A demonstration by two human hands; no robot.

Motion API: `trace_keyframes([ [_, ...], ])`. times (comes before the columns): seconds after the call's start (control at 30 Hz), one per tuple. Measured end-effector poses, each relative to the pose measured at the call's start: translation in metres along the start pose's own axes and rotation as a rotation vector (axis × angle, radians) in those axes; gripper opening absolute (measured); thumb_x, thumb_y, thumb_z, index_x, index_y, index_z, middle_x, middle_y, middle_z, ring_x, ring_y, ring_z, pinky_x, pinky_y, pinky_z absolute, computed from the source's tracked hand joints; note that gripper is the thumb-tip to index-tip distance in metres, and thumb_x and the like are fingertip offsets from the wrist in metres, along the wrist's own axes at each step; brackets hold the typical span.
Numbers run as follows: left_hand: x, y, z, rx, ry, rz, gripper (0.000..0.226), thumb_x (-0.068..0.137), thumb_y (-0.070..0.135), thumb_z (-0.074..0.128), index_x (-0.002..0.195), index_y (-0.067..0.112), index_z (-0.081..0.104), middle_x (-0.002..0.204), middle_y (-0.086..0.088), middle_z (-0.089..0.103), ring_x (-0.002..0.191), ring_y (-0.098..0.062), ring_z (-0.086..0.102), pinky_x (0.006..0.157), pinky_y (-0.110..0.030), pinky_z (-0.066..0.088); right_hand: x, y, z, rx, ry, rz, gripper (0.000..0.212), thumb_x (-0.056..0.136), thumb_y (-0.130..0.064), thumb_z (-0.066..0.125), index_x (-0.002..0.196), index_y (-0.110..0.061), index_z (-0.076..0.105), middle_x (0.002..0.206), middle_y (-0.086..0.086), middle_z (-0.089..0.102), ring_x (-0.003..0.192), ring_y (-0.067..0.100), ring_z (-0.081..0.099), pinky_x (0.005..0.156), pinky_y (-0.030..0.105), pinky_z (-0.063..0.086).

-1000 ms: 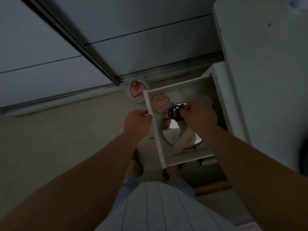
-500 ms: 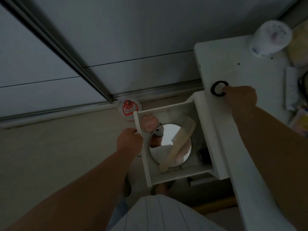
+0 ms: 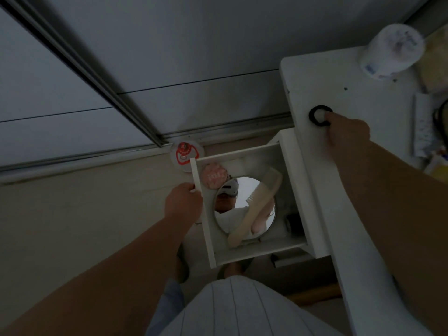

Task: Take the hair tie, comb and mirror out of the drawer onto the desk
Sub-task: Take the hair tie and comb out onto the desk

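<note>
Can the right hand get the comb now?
Probably yes. The comb lies on top of the mirror in the open drawer, uncovered; the right hand only touches the hair tie.

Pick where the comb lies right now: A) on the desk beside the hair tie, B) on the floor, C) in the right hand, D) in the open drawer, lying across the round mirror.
D: the comb lies slanted across the mirror inside the open drawer, while only the hair tie is on the desk.

Both forearms [image 3: 135, 258] are bare, with no sleeves showing. Below them the person wears a pale garment [image 3: 242, 309] with thin vertical stripes.
</note>
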State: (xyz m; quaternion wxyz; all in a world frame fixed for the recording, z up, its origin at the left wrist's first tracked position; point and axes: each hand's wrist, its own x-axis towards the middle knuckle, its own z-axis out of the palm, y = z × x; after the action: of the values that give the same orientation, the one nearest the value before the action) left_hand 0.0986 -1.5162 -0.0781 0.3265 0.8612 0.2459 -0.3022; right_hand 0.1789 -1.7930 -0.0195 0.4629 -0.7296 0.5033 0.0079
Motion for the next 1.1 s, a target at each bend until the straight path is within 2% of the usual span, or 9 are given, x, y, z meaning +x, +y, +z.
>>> trace_keyframes([
  [0.07, 0.001, 0.0, -0.001, 0.01, -0.003, 0.001, 0.033, 0.086, 0.015, 0.045, 0.108, 0.008, 0.069, 0.111, -0.017, 0.07, 0.103, -0.034, 0.064, 0.084, -0.033, 0.048, -0.013, 0.002, -0.006, 0.012, -0.021, -0.021, 0.014, 0.084, -0.031, 0.064, 0.088, -0.018, 0.061, 0.095, 0.003, 0.058, 0.079, 0.015, 0.057, 0.068, 0.024, 0.042],
  [0.17, 0.002, -0.001, 0.001, 0.004, -0.027, -0.004, 0.034, 0.088, 0.017, 0.047, 0.113, 0.01, 0.068, 0.113, -0.016, 0.07, 0.105, -0.034, 0.064, 0.087, -0.034, 0.049, -0.044, 0.02, -0.008, -0.04, -0.103, -0.047, 0.027, 0.086, -0.034, 0.057, 0.061, -0.024, 0.052, 0.067, -0.005, 0.053, 0.056, 0.008, 0.046, 0.058, 0.024, 0.042],
  [0.3, 0.003, -0.003, -0.002, 0.017, -0.014, 0.01, 0.033, 0.089, 0.018, 0.047, 0.112, 0.009, 0.068, 0.111, -0.016, 0.071, 0.102, -0.034, 0.065, 0.083, -0.034, 0.049, -0.105, 0.076, 0.013, -0.237, -0.266, -0.06, 0.025, 0.086, -0.036, 0.056, 0.073, -0.016, 0.064, 0.068, 0.0, 0.06, 0.07, 0.018, 0.057, 0.059, 0.024, 0.041],
  [0.4, 0.005, -0.003, -0.002, 0.022, -0.029, 0.006, 0.034, 0.089, 0.019, 0.046, 0.115, 0.011, 0.067, 0.111, -0.015, 0.071, 0.1, -0.032, 0.065, 0.077, -0.031, 0.047, -0.122, 0.123, 0.035, -0.266, -0.369, 0.132, 0.032, 0.084, -0.038, 0.058, 0.099, -0.011, 0.066, 0.093, 0.006, 0.069, 0.09, 0.021, 0.063, 0.07, 0.027, 0.046],
  [0.6, 0.002, -0.007, 0.0, -0.034, -0.016, 0.001, 0.036, 0.091, 0.02, 0.044, 0.119, 0.011, 0.064, 0.114, -0.015, 0.069, 0.102, -0.032, 0.065, 0.08, -0.032, 0.049, -0.117, 0.156, 0.073, -0.435, -0.331, 0.218, 0.045, 0.084, -0.044, 0.054, 0.11, -0.008, 0.062, 0.106, 0.009, 0.068, 0.084, 0.019, 0.056, 0.069, 0.027, 0.037],
  [0.8, 0.001, -0.007, 0.002, -0.047, -0.012, 0.015, 0.035, 0.092, 0.02, 0.043, 0.12, 0.012, 0.063, 0.116, -0.014, 0.069, 0.104, -0.031, 0.064, 0.078, -0.029, 0.047, -0.112, 0.161, 0.089, -0.532, -0.254, 0.197, 0.025, 0.086, -0.033, 0.05, 0.099, -0.016, 0.063, 0.116, 0.013, 0.061, 0.111, 0.027, 0.058, 0.081, 0.029, 0.044],
  [0.93, 0.003, -0.008, 0.0, -0.035, -0.032, 0.008, 0.038, 0.092, 0.023, 0.044, 0.125, 0.013, 0.059, 0.119, -0.013, 0.068, 0.107, -0.03, 0.064, 0.086, -0.033, 0.05, -0.113, 0.162, 0.086, -0.391, -0.264, 0.254, 0.025, 0.074, -0.029, 0.061, 0.09, -0.011, 0.066, 0.1, 0.012, 0.071, 0.078, 0.023, 0.063, 0.067, 0.031, 0.053],
  [1.0, 0.003, -0.007, -0.001, -0.031, -0.036, 0.007, 0.038, 0.091, 0.023, 0.044, 0.125, 0.013, 0.059, 0.119, -0.013, 0.068, 0.108, -0.03, 0.064, 0.091, -0.036, 0.05, -0.112, 0.16, 0.085, -0.478, -0.3, 0.227, 0.021, 0.079, -0.03, 0.058, 0.082, -0.01, 0.064, 0.088, 0.009, 0.067, 0.069, 0.017, 0.054, 0.049, 0.021, 0.04],
  [1.1, 0.004, -0.006, 0.0, -0.028, -0.035, 0.013, 0.037, 0.091, 0.022, 0.044, 0.123, 0.013, 0.06, 0.118, -0.014, 0.068, 0.106, -0.031, 0.064, 0.085, -0.034, 0.051, -0.115, 0.152, 0.081, -0.457, -0.276, 0.184, 0.019, 0.088, -0.025, 0.05, 0.076, -0.014, 0.06, 0.075, 0.001, 0.056, 0.071, 0.017, 0.055, 0.054, 0.021, 0.036],
])
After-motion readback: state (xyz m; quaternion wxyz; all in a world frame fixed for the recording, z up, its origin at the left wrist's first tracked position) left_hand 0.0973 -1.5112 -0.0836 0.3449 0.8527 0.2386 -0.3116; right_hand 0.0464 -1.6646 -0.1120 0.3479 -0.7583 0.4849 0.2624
